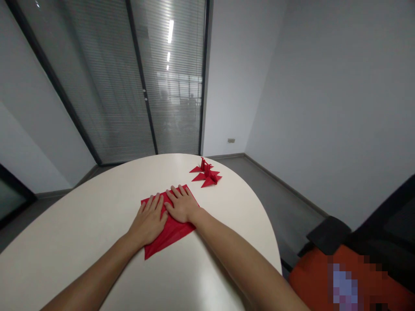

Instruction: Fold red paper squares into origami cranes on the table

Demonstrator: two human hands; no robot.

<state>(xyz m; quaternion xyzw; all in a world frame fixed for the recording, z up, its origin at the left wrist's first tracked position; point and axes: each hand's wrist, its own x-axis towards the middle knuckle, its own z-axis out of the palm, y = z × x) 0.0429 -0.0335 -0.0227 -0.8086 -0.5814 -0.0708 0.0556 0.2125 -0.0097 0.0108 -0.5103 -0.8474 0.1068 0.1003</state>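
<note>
A red sheet of paper (175, 230) lies on the white round table, with faint creases across its surface. My left hand (149, 220) rests flat on its left part, fingers stretched toward the far edge. On the right part of the sheet lies my right hand (182, 205), palm down with the fingers spread. The two thumbs are close together near the sheet's middle. Both hands cover much of the paper's far half. Beyond my right hand stand folded red paper cranes (207, 175), bunched together so that they overlap.
The white table (97, 207) has a curved edge at the far side and right. An orange chair (311, 272) with a black armrest (329, 233) stands at the lower right, partly pixelated. Glass panels with blinds (175, 116) and grey walls lie behind.
</note>
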